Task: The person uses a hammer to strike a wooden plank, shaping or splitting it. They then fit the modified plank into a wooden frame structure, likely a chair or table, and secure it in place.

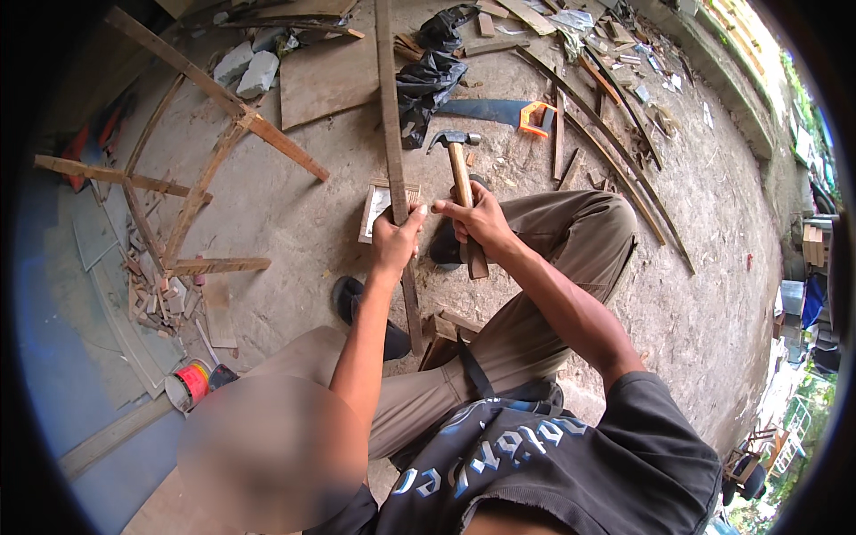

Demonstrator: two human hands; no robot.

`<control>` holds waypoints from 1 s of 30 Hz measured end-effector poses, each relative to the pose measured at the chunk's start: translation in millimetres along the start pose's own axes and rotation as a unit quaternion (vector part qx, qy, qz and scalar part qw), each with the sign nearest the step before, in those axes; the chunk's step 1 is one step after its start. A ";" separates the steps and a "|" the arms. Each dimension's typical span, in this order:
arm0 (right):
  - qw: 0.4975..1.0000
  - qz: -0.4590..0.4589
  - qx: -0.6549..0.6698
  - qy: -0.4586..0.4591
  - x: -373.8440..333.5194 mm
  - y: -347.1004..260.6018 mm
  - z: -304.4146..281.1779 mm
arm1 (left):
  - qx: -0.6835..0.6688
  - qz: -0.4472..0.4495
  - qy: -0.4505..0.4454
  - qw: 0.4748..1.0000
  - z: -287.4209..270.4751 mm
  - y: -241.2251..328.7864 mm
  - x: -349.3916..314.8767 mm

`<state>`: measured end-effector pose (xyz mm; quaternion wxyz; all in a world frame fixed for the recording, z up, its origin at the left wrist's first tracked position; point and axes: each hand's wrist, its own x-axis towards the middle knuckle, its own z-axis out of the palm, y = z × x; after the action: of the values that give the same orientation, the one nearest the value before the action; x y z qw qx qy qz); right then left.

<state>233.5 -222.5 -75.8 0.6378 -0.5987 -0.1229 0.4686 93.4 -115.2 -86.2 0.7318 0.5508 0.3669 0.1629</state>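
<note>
My left hand [398,239] is closed around a long, narrow wooden strip [390,116] that runs from the top edge down between my legs. In my right hand [484,216] I grip a claw hammer [460,169] by its wooden handle, its metal head pointing away from me. Both hands are near each other, with my thumbs almost meeting. Just beyond my left hand, a small box [377,207] with a wooden rim and pale contents lies on the ground, partly covered by the strip.
A handsaw [490,111] with an orange handle lies ahead, beside black plastic [430,80]. At left stands a wooden frame [209,152] with legs sticking out, near a paint can [187,385]. Long thin strips [615,147] and scraps lie at right; a plywood sheet [325,85] lies ahead.
</note>
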 end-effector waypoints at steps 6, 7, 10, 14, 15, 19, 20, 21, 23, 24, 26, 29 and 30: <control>0.996 -0.016 0.037 0.081 9.9 -5.0 -8.5 | -0.394 -0.103 -0.281 0.869 -41.4 12.1 0.0; 0.992 -0.028 0.024 0.123 12.1 -6.8 -12.3 | -0.425 -0.101 -0.314 0.843 -45.7 12.1 1.1; 0.980 -0.049 -0.032 0.188 20.9 -8.6 -28.4 | -0.490 -0.080 -0.384 0.779 -52.5 8.7 5.1; 0.972 -0.045 -0.083 0.214 28.0 -8.0 -44.2 | -0.494 -0.065 -0.401 0.769 -52.9 15.0 2.7; 0.970 -0.054 -0.086 0.220 29.3 -5.4 -46.1 | -0.490 -0.068 -0.405 0.769 -53.4 16.4 3.1; 0.977 -0.054 -0.071 0.194 29.0 -2.7 -45.3 | -0.471 -0.075 -0.415 0.775 -55.8 18.4 0.5; 0.978 -0.051 -0.077 0.188 29.8 -0.8 -46.8 | -0.469 -0.079 -0.418 0.774 -56.1 18.9 0.0; 0.978 -0.049 -0.083 0.183 30.5 0.8 -47.8 | -0.467 -0.084 -0.421 0.773 -56.4 19.3 -0.6; 0.981 -0.055 -0.069 0.170 30.3 1.2 -45.2 | -0.466 -0.089 -0.426 0.771 -56.5 20.9 -0.6; 0.983 -0.057 -0.062 0.164 30.1 1.4 -44.1 | -0.467 -0.090 -0.428 0.768 -56.4 22.0 -0.7; 0.983 -0.054 -0.069 0.161 27.6 0.4 -41.4 | -0.471 -0.091 -0.431 0.764 -56.3 22.1 -0.7; 0.984 -0.053 -0.066 0.159 25.1 -0.4 -39.6 | -0.475 -0.089 -0.432 0.761 -56.5 20.9 -0.8; 0.984 -0.053 -0.062 0.159 24.5 -0.7 -39.0 | -0.474 -0.089 -0.433 0.762 -57.3 20.9 -0.5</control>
<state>274.9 -229.4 -95.0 0.6351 -0.6966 -0.0799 0.3241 55.5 -69.1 -73.8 0.9917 0.1104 -0.0654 -0.0054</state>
